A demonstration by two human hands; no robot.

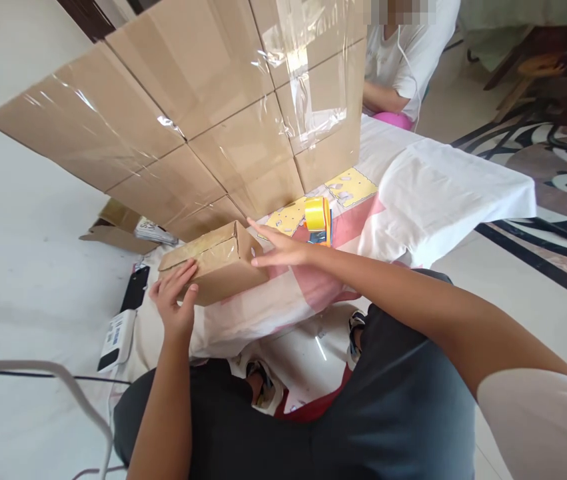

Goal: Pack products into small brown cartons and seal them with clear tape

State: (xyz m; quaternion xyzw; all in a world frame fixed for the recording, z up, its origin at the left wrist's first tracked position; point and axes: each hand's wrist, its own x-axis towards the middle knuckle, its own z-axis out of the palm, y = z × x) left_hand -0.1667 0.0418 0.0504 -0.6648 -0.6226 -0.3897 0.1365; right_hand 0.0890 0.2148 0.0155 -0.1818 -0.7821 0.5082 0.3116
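A small closed cardboard box (pixel 223 263), with clear tape along its top seam, lies on the cloth-covered table in front of me. My left hand (pixel 176 290) is at its left end, with fingers bent over the top edge and the thumb at the front face. At the other end, my right hand (pixel 283 250) has its fingers stretched out and apart, touching or very near the box's right side. A yellow tape roll (pixel 316 215) stands just beyond my right hand, beside something blue and orange.
A tall taped cardboard panel (pixel 233 127) stands behind the box. Left of it are an open carton (pixel 118 230), a black phone (pixel 134 289) and a white device (pixel 117 339) by the wall. Yellow patterned sheets (pixel 350 187) lie at right. Another person (pixel 408 67) sits beyond the panel.
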